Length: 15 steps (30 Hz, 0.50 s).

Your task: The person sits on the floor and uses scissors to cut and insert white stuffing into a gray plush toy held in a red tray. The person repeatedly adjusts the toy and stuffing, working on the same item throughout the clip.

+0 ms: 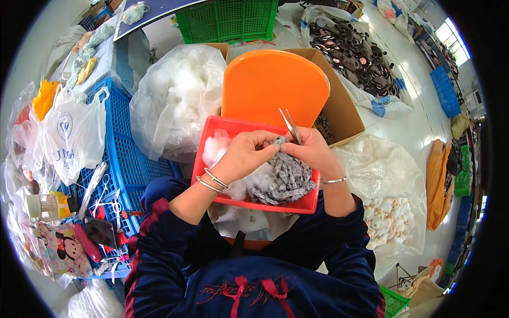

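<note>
A small grey fabric piece (279,140) is pinched between the fingertips of both my hands, above a red tray (302,207) on my lap. My left hand (245,153) closes its thumb and fingers on the piece from the left. On the other side, my right hand (313,152) grips it too and keeps metal tweezers (291,126) tucked in the fingers, tips pointing up and away. Below the hands, a heap of grey mottled fabric pieces (286,180) fills the tray's right part. White stuffing (214,148) lies at its left.
Beyond the tray stand an orange chair (273,85) and a cardboard box (339,114). A plastic bag of white stuffing (183,90) and blue crates (124,159) are at the left. To the right lie sacks of small dark pieces (352,55) and pale pieces (389,220).
</note>
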{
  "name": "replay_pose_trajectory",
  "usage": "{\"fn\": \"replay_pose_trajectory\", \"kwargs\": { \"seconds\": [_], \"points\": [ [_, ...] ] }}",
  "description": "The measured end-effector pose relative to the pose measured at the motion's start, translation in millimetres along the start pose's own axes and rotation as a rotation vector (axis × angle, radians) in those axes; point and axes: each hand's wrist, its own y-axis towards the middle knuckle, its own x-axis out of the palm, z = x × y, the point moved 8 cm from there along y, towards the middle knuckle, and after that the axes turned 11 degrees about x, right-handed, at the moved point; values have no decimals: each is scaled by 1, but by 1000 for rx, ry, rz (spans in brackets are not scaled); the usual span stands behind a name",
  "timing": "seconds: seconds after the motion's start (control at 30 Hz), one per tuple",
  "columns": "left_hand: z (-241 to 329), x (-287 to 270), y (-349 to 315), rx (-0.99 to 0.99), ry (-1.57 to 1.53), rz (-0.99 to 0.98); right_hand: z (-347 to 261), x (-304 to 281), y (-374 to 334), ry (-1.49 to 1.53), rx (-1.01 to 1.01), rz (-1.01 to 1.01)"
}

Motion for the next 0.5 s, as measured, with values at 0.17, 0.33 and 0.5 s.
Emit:
{"fn": "replay_pose_trajectory", "kwargs": {
  "seconds": [0.17,0.33,0.5],
  "points": [
    [1,-11,1,-88,-179,123,0,-7,0,93,52,86],
    [22,-18,0,193,91,196,8,2,3,319,120,49],
    [39,-13,0,306,203,164,6,10,3,400,69,-17]
  ]
}}
